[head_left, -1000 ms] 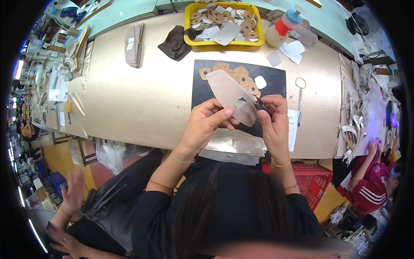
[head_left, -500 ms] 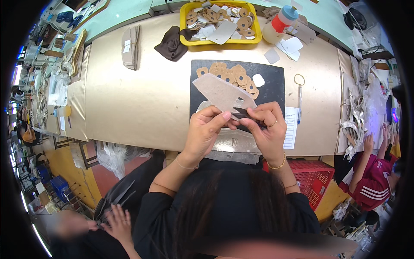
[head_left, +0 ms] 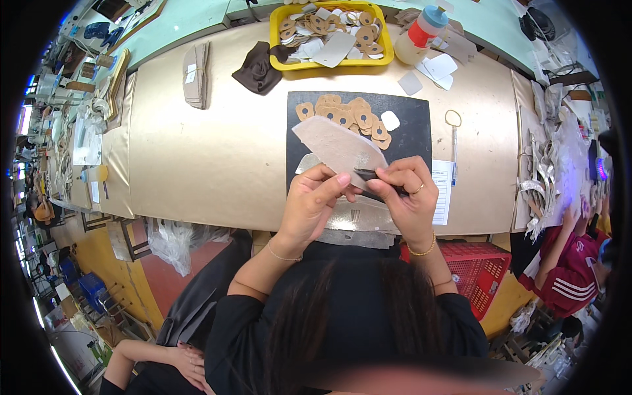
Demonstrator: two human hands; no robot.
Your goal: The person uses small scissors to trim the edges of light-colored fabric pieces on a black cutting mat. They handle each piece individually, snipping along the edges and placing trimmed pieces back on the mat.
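Observation:
My left hand (head_left: 315,201) pinches the lower edge of a pale beige flat piece (head_left: 339,141) with a pointed left end, between thumb and fingers. The piece is held tilted above a black board (head_left: 415,125). At its right corner my right hand (head_left: 409,197) is closed on a small dark strip (head_left: 366,174), which lies against the beige face; its kind I cannot make out. Part of the strip is hidden by my fingers. Just beyond the beige piece, tan tabs with dark round centres (head_left: 352,112) are heaped on the board, beside a white rounded piece (head_left: 390,120).
A yellow tray (head_left: 329,65) of tabs stands at the back, with a dark brown cloth (head_left: 260,71) beside it. A bottle with a red band (head_left: 421,34) is to its right. A printed sheet (head_left: 442,191) lies right of the board. A co-worker's hands (head_left: 187,363) rest at lower left.
The opening near the beige piece's right corner no longer shows, and the dark strip now lies over its face. At lower left, the co-worker's hand has moved down.

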